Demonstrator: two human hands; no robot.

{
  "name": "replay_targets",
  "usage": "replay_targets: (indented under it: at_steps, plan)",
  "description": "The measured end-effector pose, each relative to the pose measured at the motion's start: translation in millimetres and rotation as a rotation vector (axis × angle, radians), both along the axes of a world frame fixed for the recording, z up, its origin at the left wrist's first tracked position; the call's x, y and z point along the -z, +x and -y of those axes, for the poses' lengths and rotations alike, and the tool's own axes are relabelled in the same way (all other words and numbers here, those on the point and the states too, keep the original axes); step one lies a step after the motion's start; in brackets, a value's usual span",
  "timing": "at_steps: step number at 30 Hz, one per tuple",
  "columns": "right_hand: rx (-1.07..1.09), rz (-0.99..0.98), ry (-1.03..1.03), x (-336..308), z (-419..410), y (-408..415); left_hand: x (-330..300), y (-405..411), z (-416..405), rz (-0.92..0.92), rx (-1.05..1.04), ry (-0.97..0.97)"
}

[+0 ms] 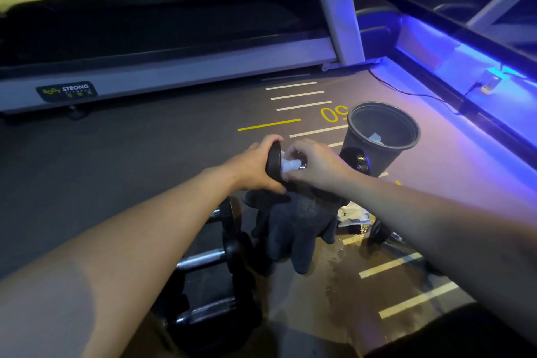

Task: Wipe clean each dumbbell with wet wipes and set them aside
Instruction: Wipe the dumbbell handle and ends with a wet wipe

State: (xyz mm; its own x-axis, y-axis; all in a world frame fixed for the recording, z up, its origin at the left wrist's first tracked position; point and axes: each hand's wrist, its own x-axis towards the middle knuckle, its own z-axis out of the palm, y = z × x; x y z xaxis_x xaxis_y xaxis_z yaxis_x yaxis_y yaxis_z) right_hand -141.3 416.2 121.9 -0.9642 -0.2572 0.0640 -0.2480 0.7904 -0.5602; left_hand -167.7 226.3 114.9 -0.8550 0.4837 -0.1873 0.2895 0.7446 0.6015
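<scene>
Far left: a grey-framed treadmill with a black belt and a dark label on its side rail is seen along the matte dark rubber floor. Low left of centre, a cluster of black round-headed dumbbells with knurled chrome handles is laid on the floor, heads touching.

The left hand is curled over the rim of the near disc of a black round-headed dumbbell held above the floor; thumb below, fingers over the top. Just right of that disc, a crumpled white wet wipe is pressed round the chrome handle. The wipe is pinched by the right hand, fingers bent around it. The dumbbell's far head shows behind the right wrist, in front of the bin.

Below the hands, a dark grey, coarse-textured cloth is draped over something not visible. Right of it, a white crumpled packet is lying on the floor; another dumbbell head is partly visible beyond. A wet patch is spread over painted white stripes.

Right: a black round tapered plastic bin with white scraps inside is stood upright. Far right, a blue-lit ledge is seen.
</scene>
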Motion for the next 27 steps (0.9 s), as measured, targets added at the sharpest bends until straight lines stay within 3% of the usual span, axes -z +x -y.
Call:
replay_targets:
  at_steps: [4,16,23,27]
  plan:
    - [0.013,0.104,-0.069,-4,-3,-2,-1,1,0,-0.004,0.000,0.010]
    - [0.055,0.083,0.022,-1,8,-8,1,2,0,-0.029,0.001,0.006]
    - [0.033,0.077,0.242,2,11,-17,2,-2,2,-0.021,0.001,0.035]
    - [-0.054,0.210,0.341,-10,13,-28,2,-1,2,-0.030,-0.004,0.028]
